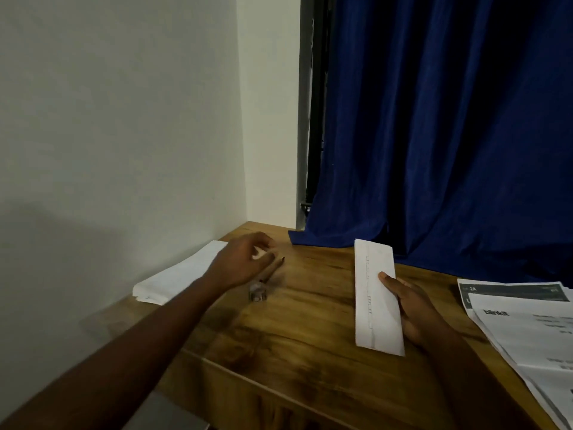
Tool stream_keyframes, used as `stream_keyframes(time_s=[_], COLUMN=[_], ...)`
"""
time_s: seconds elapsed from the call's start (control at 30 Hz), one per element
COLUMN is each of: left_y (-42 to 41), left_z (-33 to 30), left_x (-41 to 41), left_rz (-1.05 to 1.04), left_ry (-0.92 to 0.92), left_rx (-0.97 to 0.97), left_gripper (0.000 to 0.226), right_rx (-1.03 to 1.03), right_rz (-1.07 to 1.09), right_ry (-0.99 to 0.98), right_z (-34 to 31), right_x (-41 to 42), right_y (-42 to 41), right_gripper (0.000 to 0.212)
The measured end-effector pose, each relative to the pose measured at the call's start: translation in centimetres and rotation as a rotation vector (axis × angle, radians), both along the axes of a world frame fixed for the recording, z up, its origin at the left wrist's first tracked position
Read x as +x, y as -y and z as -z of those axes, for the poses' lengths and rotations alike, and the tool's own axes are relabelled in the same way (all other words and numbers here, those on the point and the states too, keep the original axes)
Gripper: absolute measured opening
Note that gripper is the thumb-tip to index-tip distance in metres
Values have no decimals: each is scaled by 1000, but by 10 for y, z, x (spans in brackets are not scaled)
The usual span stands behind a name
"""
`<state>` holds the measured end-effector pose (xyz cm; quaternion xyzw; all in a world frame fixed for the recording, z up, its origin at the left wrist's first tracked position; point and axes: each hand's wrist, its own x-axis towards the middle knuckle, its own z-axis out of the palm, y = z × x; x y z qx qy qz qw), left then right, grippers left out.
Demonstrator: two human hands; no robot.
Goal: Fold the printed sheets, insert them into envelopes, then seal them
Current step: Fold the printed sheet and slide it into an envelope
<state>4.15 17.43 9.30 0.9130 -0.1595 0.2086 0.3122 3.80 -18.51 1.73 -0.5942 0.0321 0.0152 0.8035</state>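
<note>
My right hand (pixel 412 308) holds a long white folded sheet (pixel 373 290) above the wooden table (pixel 310 330), thumb on top of the paper and fingers behind it. My left hand (pixel 245 259) hovers over the far left of the table with loosely spread fingers and holds nothing. Just left of it lies a white stack of envelopes (pixel 176 274) against the wall. A stack of printed sheets (pixel 521 324) lies at the table's right edge.
A thin brown stick-like object (pixel 273 270) and a small greyish item (pixel 257 292) lie on the table below my left hand. A blue curtain (pixel 449 135) hangs behind the table, its hem resting on the tabletop. The white wall (pixel 124 119) borders the left side.
</note>
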Motion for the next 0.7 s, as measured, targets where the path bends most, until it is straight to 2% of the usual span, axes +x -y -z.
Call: stream_keyframes(time_s=[0.1, 0.17, 0.27, 0.37, 0.5, 0.7], left_y=[-55, -83, -107, -117, -117, -108], left_z=[3, 9, 16, 21, 22, 14], left_x=[23, 33, 38, 39, 40, 29], left_rz=[-266, -380, -454, -455, -462, -548], left_ry=[-139, -257, -402, -467, -429, -249], left_rx=[273, 366, 455, 489, 525, 660], left_gripper=[39, 51, 65, 63, 43, 26], right_rx=[-6, 1, 5, -7, -15, -31], right_rz=[8, 8, 8, 19, 30, 47], right_ry=[2, 2, 0, 2, -1, -26], right_z=[1, 1, 1, 0, -2, -4], right_x=[1, 2, 2, 1, -1, -3], right_y=[2, 3, 4, 3, 2, 0], right_gripper=[34, 35, 34, 32, 29, 30])
